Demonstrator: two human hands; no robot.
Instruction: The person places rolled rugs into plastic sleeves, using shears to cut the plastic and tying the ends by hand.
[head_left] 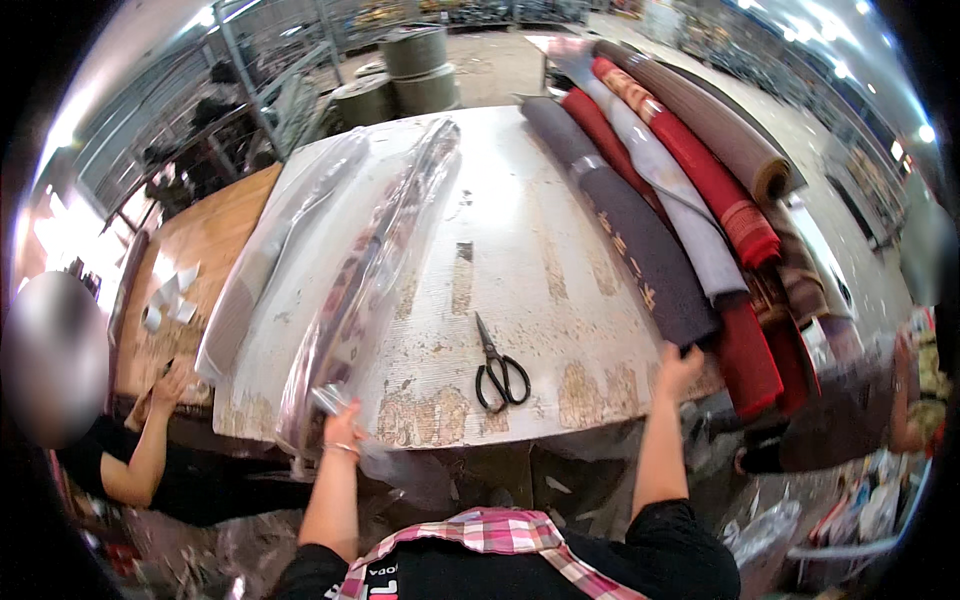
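At the near edge of the white worktable point(510, 270), my left hand point(343, 428) is closed on clear plastic film point(330, 398) at the near end of a wrapped, patterned carpet roll point(368, 250). My right hand point(680, 371) grips the near end of a dark grey carpet roll point(630, 225) with yellowish marks. A pair of black-handled scissors point(500, 375) lies between my hands, blades pointing away from me. Farther left on the table rests a pale carpet roll point(275, 250) in clear plastic.
Red carpet rolls point(690, 160), a silvery wrapped roll point(670, 170) and a brown roll point(710, 120) crowd the right side. A co-worker's hands point(165, 385) are by the wooden table point(200, 240) at left. Another person stands at right. Big cylindrical rolls point(415, 65) stand beyond.
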